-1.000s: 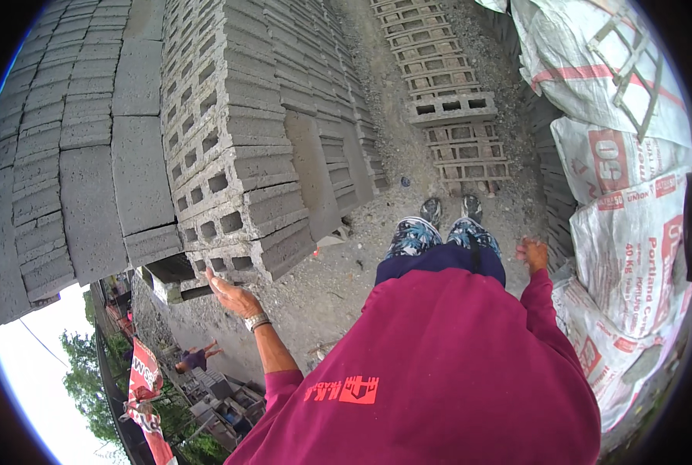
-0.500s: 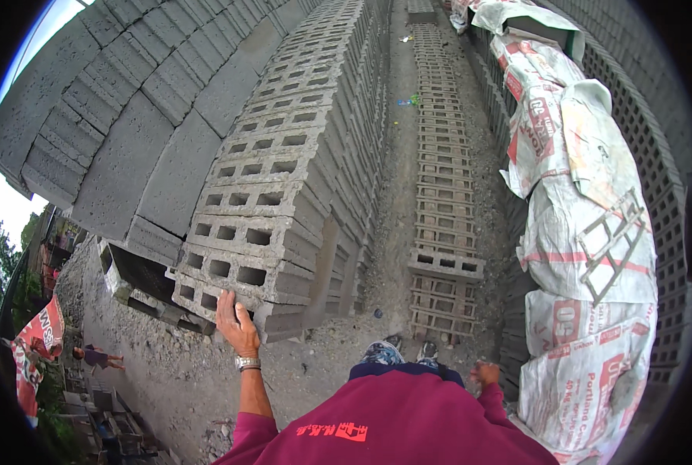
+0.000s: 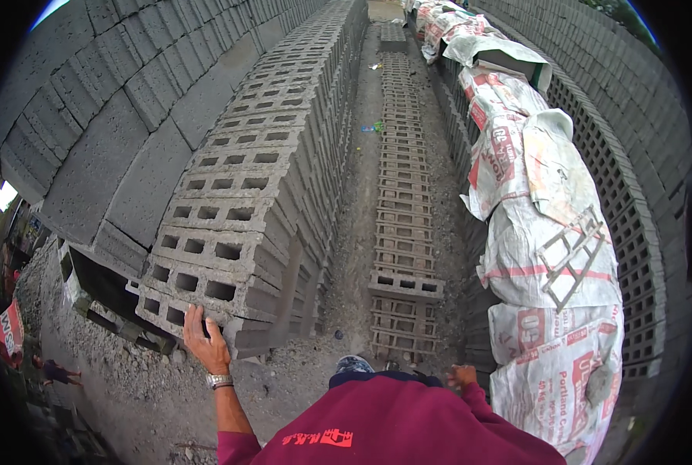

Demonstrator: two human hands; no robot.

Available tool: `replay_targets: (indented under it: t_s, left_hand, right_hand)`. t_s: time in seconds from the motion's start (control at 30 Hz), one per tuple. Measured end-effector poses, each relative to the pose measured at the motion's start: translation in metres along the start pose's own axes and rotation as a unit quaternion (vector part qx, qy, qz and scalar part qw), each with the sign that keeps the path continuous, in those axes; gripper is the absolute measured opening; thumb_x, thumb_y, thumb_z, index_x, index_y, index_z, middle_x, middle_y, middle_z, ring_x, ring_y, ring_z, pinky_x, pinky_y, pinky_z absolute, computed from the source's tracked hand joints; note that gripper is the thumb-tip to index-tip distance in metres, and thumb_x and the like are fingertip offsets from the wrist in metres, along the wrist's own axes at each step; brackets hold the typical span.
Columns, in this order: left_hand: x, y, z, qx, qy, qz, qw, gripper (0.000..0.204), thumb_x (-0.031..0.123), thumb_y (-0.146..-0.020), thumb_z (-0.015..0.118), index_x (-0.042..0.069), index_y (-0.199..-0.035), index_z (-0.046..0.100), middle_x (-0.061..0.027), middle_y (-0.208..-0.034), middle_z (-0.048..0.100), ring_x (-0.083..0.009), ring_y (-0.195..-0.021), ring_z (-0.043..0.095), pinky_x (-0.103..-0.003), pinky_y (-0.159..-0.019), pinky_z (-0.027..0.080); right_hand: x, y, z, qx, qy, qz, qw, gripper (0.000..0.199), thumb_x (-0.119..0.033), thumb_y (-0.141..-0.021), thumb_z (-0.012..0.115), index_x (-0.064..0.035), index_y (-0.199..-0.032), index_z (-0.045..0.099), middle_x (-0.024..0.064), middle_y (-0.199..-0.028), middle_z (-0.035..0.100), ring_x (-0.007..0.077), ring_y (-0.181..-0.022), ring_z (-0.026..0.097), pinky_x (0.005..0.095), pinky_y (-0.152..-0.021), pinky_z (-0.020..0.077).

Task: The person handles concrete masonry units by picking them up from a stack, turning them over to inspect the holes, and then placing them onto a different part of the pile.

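My left hand (image 3: 208, 341) lies on the near end of a long stack of grey hollow concrete blocks (image 3: 200, 246). Its fingers stretch over the edge of the end block (image 3: 160, 305), touching it without gripping around it. A watch with a metal band (image 3: 219, 380) is on that wrist. By my right side hangs my right hand (image 3: 462, 377), low and close to the maroon shirt (image 3: 408, 426). Its fingers look loosely bent and apart, and nothing shows in them. It is nearest to the sack-covered block row on the right.
Down the dirt aisle runs a row of slatted pallets (image 3: 405, 209), with one hollow block (image 3: 406, 285) lying across them. Cement sacks (image 3: 551, 341) drape the right row. Taller block stacks (image 3: 90, 155) rise at left. A person (image 3: 55, 373) is at far lower left.
My view has turned rightward, so the stacks, pallets and sacks sit farther left in the picture. My left hand stays on the end block; my right hand still hangs at my side.
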State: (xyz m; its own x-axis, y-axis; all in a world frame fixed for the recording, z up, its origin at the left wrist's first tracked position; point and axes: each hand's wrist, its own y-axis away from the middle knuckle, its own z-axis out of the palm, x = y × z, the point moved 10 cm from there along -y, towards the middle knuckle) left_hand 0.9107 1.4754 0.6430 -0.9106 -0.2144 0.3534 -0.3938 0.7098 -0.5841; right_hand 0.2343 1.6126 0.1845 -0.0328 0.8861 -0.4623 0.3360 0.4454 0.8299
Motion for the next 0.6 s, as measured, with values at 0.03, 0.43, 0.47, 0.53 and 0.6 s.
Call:
replay_targets:
  t_s: [0.03, 0.43, 0.47, 0.53, 0.6]
  left_hand:
    - [0.002, -0.002, -0.001, 0.002, 0.000, 0.000, 1.000, 0.038, 0.023, -0.094, 0.053, 0.004, -0.126, 0.062, -0.0140, -0.140, 0.056, -0.0337, -0.133, 0.046, -0.049, -0.110, 0.032]
    - [-0.010, 0.002, 0.000, 0.012, 0.003, 0.003, 1.000, 0.038, 0.024, -0.094, 0.054, 0.005, -0.126, 0.063, -0.0131, -0.141, 0.055, -0.0322, -0.133, 0.046, -0.048, -0.112, 0.030]
    - [-0.007, 0.001, 0.000, 0.009, 0.001, -0.002, 1.000, 0.038, 0.024, -0.094, 0.054, 0.006, -0.126, 0.062, -0.0127, -0.141, 0.055, -0.0320, -0.134, 0.046, -0.048, -0.112, 0.030]
    - [-0.005, 0.001, 0.000, 0.009, -0.001, -0.001, 1.000, 0.038, 0.024, -0.094, 0.054, 0.006, -0.126, 0.063, -0.0125, -0.141, 0.055, -0.0321, -0.134, 0.046, -0.048, -0.112, 0.029]
    - [-0.003, -0.001, 0.003, 0.008, -0.003, 0.001, 1.000, 0.038, 0.024, -0.094, 0.054, 0.006, -0.126, 0.062, -0.0122, -0.141, 0.055, -0.0321, -0.134, 0.046, -0.048, -0.112, 0.029]
  right_hand:
    - [0.005, -0.001, -0.001, -0.008, 0.005, 0.007, 1.000, 0.036, -0.029, -0.095, 0.059, 0.0026, -0.112, 0.065, 0.0135, -0.089, 0.074, 0.0232, -0.060, 0.069, 0.0364, -0.046, 0.0466]
    - [0.014, -0.004, -0.003, -0.042, 0.063, -0.024, 0.997, 0.036, -0.027, -0.096, 0.056, 0.0003, -0.118, 0.064, 0.0163, -0.090, 0.073, 0.0241, -0.063, 0.070, 0.0378, -0.048, 0.0504]
    - [0.014, -0.004, -0.003, -0.043, 0.074, -0.022, 0.996, 0.036, -0.027, -0.096, 0.056, 0.0001, -0.119, 0.064, 0.0155, -0.091, 0.074, 0.0235, -0.063, 0.070, 0.0375, -0.048, 0.0505]
    - [0.009, -0.003, 0.002, -0.043, 0.092, -0.018, 0.995, 0.038, -0.028, -0.096, 0.056, -0.0004, -0.121, 0.063, 0.0139, -0.091, 0.074, 0.0223, -0.064, 0.071, 0.0369, -0.049, 0.0507]
    - [-0.002, -0.001, 0.002, -0.032, 0.087, -0.024, 0.995, 0.039, -0.029, -0.096, 0.056, -0.0009, -0.122, 0.062, 0.0126, -0.090, 0.074, 0.0216, -0.064, 0.071, 0.0357, -0.049, 0.0507]
